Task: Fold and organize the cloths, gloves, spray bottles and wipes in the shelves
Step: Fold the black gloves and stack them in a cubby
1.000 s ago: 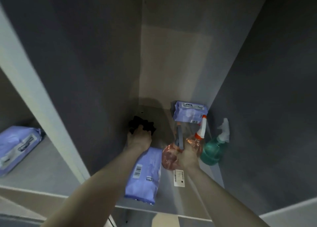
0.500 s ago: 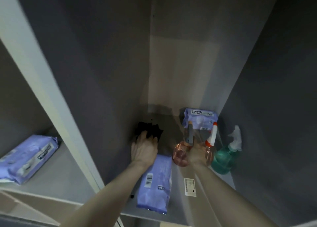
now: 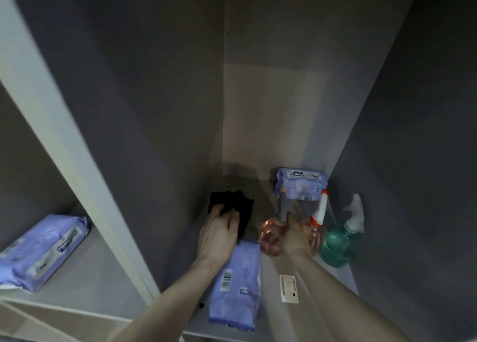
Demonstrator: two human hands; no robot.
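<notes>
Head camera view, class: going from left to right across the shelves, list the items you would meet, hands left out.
Wipes pack in the left compartment → black cloth → pink spray bottle with a grey head → pink spray bottle with an orange and white head → green spray bottle.

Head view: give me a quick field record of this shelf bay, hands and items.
left hand: fingers on black cloth
right hand: holds two pink spray bottles
green spray bottle: upright by right wall
rear wipes pack: against back wall
front wipes pack: flat, barcode up
left bay: another wipes pack
</notes>
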